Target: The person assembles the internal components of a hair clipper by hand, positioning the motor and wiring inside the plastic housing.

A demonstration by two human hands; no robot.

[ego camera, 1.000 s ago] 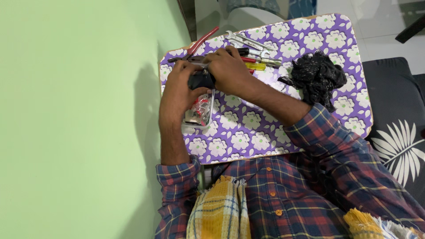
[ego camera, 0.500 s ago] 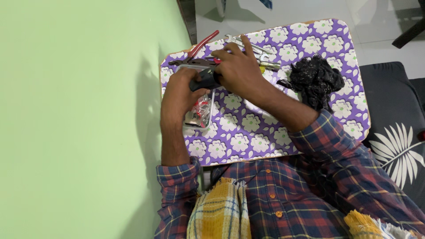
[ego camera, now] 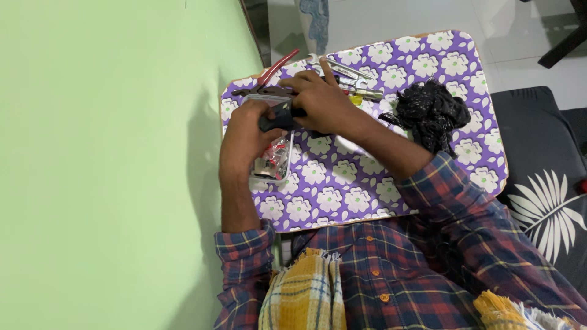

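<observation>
The left hand (ego camera: 247,131) and right hand (ego camera: 321,101) are curling fingers around a small black plastic device (ego camera: 278,115), upper centre frame; slipping could drop it onto the clear plastic container (ego camera: 272,165).

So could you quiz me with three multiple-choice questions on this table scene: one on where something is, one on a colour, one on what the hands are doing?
1. Where does the black bundle lie?
A. on the table's right part
B. in the clear box
C. on the floor

2. What colour is the table cover?
A. green with stripes
B. purple with white flowers
C. plain red

3. What are the hands doing?
A. resting flat, apart
B. both on a small dark object
C. lifting the pliers

Answers: A, it sits right of the tools; B, the flower print shows; B, left hand and right hand meet on the dark object.
</observation>
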